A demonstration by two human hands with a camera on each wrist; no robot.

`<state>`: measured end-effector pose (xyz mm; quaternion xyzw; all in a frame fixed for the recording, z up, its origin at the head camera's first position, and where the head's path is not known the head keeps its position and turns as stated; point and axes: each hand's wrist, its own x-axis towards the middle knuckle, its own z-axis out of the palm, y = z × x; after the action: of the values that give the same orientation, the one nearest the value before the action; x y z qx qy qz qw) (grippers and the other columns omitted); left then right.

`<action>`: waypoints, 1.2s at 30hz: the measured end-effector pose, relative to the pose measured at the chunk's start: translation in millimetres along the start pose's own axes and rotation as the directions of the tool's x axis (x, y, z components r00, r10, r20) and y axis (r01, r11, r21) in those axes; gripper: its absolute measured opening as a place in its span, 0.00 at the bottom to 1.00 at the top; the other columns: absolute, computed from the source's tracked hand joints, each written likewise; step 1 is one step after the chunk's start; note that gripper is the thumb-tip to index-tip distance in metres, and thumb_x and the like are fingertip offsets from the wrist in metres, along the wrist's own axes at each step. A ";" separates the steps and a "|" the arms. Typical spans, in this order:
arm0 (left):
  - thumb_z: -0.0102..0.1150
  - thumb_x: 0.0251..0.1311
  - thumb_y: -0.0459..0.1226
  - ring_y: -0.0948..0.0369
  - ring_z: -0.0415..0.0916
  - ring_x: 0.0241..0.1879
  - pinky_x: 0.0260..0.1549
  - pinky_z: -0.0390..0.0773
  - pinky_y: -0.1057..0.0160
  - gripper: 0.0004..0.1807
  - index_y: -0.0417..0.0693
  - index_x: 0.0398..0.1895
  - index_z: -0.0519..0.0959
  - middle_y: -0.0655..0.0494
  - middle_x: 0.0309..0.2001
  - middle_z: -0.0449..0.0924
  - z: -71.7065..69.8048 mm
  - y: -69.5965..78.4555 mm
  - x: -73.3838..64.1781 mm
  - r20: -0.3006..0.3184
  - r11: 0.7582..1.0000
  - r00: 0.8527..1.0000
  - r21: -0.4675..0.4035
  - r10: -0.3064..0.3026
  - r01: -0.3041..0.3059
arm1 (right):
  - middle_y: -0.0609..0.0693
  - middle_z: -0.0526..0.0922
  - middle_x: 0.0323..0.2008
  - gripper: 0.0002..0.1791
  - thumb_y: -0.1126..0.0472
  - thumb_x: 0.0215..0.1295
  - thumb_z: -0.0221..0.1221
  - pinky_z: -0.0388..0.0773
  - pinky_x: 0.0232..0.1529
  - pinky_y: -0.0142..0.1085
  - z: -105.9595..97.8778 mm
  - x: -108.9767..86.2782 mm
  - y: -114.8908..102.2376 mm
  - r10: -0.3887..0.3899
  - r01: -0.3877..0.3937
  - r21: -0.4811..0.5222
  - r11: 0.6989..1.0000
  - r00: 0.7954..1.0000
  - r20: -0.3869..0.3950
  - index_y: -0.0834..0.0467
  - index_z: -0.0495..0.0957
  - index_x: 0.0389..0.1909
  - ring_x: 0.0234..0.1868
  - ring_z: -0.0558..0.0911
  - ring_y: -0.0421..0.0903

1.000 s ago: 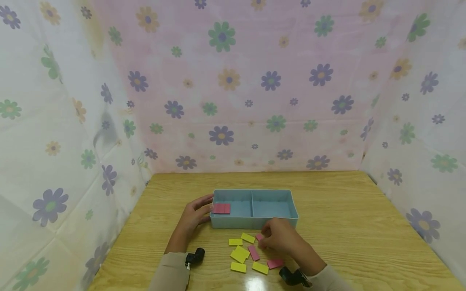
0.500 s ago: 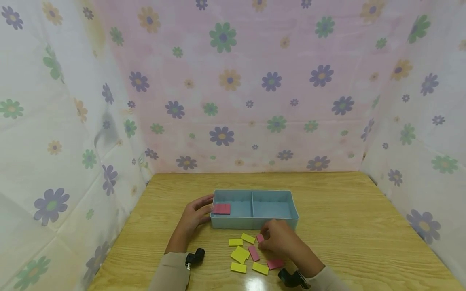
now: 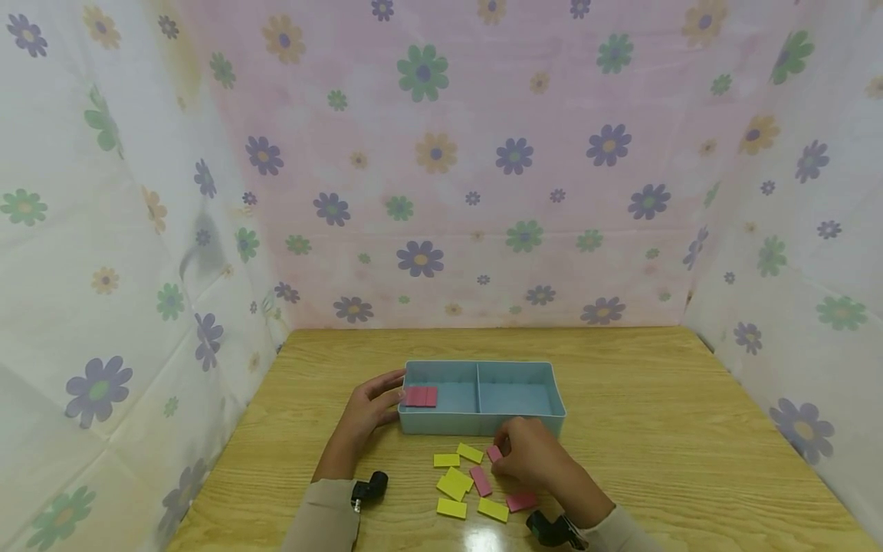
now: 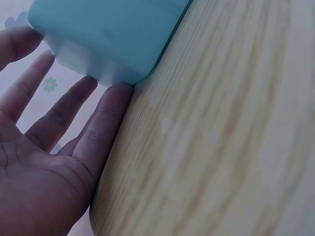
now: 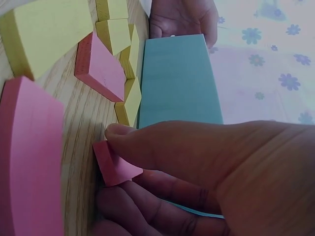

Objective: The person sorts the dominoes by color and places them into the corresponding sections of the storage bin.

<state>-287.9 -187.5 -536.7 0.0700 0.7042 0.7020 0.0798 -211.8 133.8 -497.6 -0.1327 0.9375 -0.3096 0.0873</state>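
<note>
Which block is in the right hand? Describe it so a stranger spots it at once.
Find the pale blue two-compartment box on the wooden table. Just before its near wall is the right hand. It is the pink block pinched in that hand; the yellow blocks and other pink blocks nearby lie loose.

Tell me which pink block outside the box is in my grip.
The pink block nearest the light blue box, pinched by your right hand; the other two pink blocks outside lie untouched.
</note>
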 end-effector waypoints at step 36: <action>0.61 0.73 0.39 0.46 0.76 0.67 0.55 0.85 0.50 0.26 0.52 0.73 0.74 0.46 0.72 0.73 2.1 0.7 1.4 -0.013 1.000 1.000 -0.005 -0.007 0.007 | 0.43 0.85 0.27 0.09 0.66 0.57 0.71 0.79 0.27 0.38 -15.7 -3.7 -3.4 -0.076 0.074 0.159 0.985 0.997 0.011 0.59 0.84 0.38 0.28 0.82 0.41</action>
<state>-288.9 -185.2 -535.9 0.0626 0.7031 0.7040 0.0779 -211.5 141.1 -482.8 -0.1633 0.9036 -0.3848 0.0939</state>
